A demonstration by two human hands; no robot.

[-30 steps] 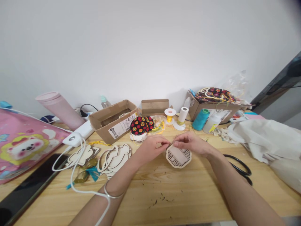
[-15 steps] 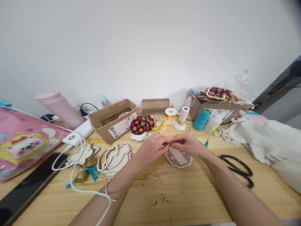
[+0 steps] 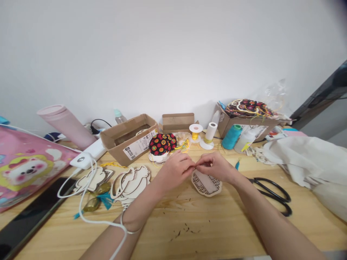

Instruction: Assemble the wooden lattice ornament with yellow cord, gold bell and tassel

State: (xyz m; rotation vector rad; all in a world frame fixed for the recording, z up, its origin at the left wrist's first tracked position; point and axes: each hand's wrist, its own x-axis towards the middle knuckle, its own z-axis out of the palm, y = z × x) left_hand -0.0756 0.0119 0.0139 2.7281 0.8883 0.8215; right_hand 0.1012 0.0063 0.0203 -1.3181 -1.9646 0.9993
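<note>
My left hand (image 3: 177, 168) and my right hand (image 3: 214, 166) meet fingertip to fingertip over the middle of the table. Both are pinched closed, and whatever lies between the fingers is too small to make out. Just below my right hand lies a flat wooden piece (image 3: 206, 184) with a cut-out lattice pattern, its upper edge covered by the fingers. Beyond my left hand sits a dark fabric piece (image 3: 162, 143) with a bright round print, with yellow threads (image 3: 183, 145) beside it.
Black-handled scissors (image 3: 271, 193) lie right of my right arm. Thread spools (image 3: 195, 133), a teal thread cone (image 3: 232, 137) and a white bottle (image 3: 245, 140) stand behind. Cut wooden shapes (image 3: 132, 184) and an open cardboard box (image 3: 130, 139) are on the left. A white cable (image 3: 103, 221) crosses my left forearm.
The lattice piece shows slightly lower beneath my right hand. Both hands stay pinched together with only small finger shifts, and the whole view has moved a little.
</note>
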